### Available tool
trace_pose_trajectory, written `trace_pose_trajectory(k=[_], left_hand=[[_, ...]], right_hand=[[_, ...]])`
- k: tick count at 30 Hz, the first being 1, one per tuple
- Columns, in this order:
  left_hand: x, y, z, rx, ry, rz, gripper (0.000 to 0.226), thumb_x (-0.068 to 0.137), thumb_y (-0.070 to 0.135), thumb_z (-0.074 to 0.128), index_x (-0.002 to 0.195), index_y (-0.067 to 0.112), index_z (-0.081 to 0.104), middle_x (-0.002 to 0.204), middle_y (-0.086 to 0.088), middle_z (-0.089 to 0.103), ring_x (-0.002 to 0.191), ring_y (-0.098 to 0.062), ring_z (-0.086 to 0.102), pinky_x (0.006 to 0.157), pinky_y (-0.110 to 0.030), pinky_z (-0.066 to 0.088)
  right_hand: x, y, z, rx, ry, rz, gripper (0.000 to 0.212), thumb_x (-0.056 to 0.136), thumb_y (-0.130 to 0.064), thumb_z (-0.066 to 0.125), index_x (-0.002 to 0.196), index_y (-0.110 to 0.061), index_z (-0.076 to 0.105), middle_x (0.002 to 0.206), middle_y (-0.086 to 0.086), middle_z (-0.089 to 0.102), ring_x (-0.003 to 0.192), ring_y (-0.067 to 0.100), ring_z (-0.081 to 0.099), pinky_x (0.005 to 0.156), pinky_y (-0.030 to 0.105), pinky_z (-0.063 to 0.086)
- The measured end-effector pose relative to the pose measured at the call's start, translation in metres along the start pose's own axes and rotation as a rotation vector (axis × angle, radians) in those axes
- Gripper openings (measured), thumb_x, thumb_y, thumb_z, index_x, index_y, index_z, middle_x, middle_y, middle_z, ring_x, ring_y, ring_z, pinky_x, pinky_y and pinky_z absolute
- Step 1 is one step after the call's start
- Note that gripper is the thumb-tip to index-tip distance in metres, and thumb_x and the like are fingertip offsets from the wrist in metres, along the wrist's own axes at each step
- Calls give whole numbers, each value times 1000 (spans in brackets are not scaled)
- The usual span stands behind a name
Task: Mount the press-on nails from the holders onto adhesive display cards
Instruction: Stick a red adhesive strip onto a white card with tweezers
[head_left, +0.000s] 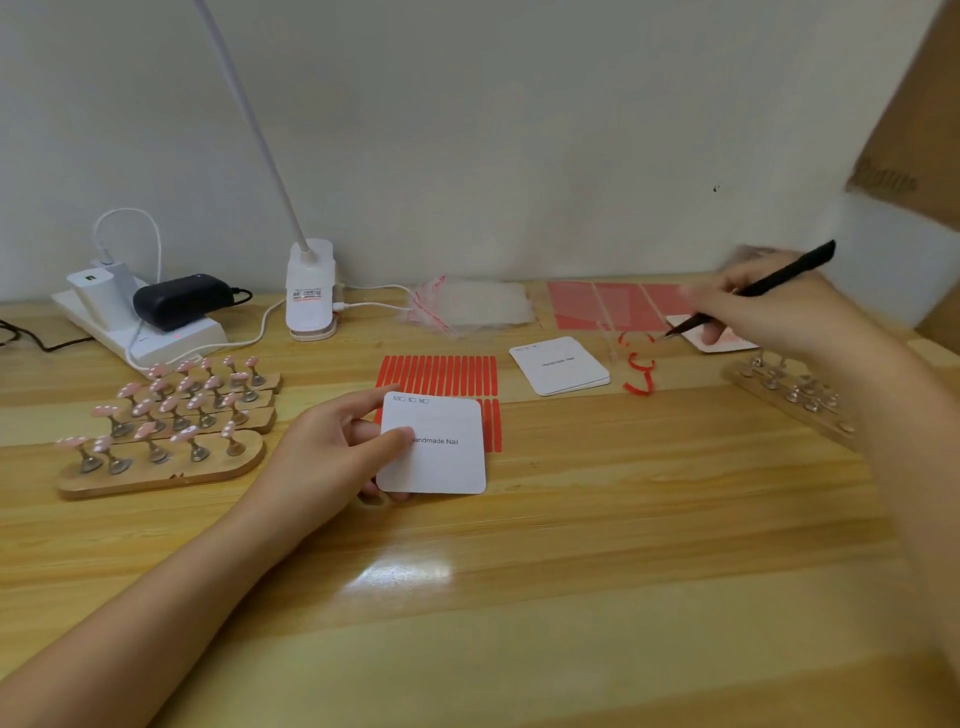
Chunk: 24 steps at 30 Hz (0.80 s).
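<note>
The left hand (337, 441) is pinching a blank display card (434, 447) over the red adhesive strips (439, 371); the right hand (769, 306) is gripping black tweezers (753, 291). Pink press-on nails (171, 400) are sitting unmounted on wooden holders (156, 475) at the worktop's left, so mounting is apparently barely beginning.

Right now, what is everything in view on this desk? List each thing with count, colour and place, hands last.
wooden nail holders with pink press-on nails: several strips, far-left.
wooden holder with bare metal stands: one, right edge.
white card printed "Handmade Nail": one, centre, held.
stack of white cards: one stack, right of centre.
red adhesive strip sheet: one, behind the held card.
red backing sheet: one, far right, by the wall.
peeled red strip scraps: a few, beside the stack.
clear zip bags: a pile, back centre.
white clip lamp: one, back.
white power strip with chargers: one, back left.
left hand: pinches the held card.
right hand: holds black tweezers.
</note>
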<state>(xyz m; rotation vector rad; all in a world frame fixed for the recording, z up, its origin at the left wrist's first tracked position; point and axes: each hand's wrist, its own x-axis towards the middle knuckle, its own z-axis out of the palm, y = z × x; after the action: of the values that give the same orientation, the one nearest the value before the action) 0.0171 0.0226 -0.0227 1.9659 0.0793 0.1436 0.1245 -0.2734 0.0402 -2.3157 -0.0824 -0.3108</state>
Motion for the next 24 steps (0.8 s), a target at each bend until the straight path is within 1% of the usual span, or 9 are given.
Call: trace_pose_trajectory(k=[3, 5, 8, 11, 13, 16, 18, 20, 24], left_hand=[[-1, -1, 1, 3, 9, -11, 50, 89, 10, 58, 136, 22, 43, 68, 1, 72, 41, -3, 56, 43, -14, 45], [-2, 0, 2, 7, 0, -9, 53, 89, 9, 57, 138, 22, 41, 70, -4, 72, 41, -6, 57, 42, -15, 45], [-1, -1, 2, 24, 10, 5, 53, 89, 10, 58, 138, 23, 41, 66, -10, 69, 39, -7, 54, 42, -14, 43], [-1, -3, 1, 65, 23, 21, 52, 89, 12, 58, 137, 25, 42, 56, -8, 63, 39, -6, 51, 45, -14, 43], [0, -4, 1, 78, 36, 38, 51, 89, 12, 58, 135, 25, 44, 56, -5, 62, 37, -4, 48, 43, -13, 40], [-1, -4, 2, 126, 68, 70, 52, 88, 13, 60, 136, 25, 43, 71, -13, 68, 39, 1, 47, 43, -8, 35], [-1, -4, 2, 184, 84, 99, 53, 87, 14, 62, 136, 24, 43, 73, -14, 67, 43, 4, 49, 47, -7, 36], [-1, -3, 3, 239, 80, 123, 56, 86, 15, 64, 137, 21, 42, 63, -7, 63, 46, 6, 50, 51, -6, 36], [1, -1, 1, 271, 53, 105, 63, 84, 18, 66, 140, 22, 38, 62, 0, 63, 51, 6, 54, 54, -5, 38]], right_hand=[[-1, 1, 6, -32, 74, -18, 26, 86, -29, 59, 64, -16, 61, 53, -12, 59, 49, 0, 46, 49, 24, 36], [-1, -1, 8, -40, 87, -17, 29, 87, -28, 57, 62, -15, 61, 57, -10, 58, 44, -3, 48, 49, 22, 37], [-2, -3, 7, -121, 75, -33, 31, 88, -29, 54, 61, -17, 60, 60, -11, 58, 45, -1, 49, 48, 25, 33], [-3, -8, 5, 0, 65, -52, 32, 93, -34, 50, 68, -18, 62, 60, -9, 62, 39, -8, 46, 50, 21, 35], [-4, -11, 7, 51, 83, -72, 36, 96, -44, 42, 76, -22, 63, 60, -5, 66, 40, -7, 50, 54, 23, 39], [-10, -20, 16, 155, -42, -51, 49, 94, -55, 32, 81, -22, 65, 55, 1, 68, 39, 7, 57, 56, 25, 47], [-14, -27, 27, 134, -151, -89, 51, 93, -57, 32, 76, -22, 65, 55, -1, 68, 39, 9, 57, 48, 16, 45], [-20, -33, 40, 137, -230, -171, 47, 94, -54, 36, 73, -22, 64, 58, -3, 69, 44, 8, 61, 45, 10, 41], [-36, -38, 67, 96, -377, -417, 27, 94, -35, 48, 81, -17, 63, 74, -5, 69, 65, 3, 64, 54, 11, 45]])
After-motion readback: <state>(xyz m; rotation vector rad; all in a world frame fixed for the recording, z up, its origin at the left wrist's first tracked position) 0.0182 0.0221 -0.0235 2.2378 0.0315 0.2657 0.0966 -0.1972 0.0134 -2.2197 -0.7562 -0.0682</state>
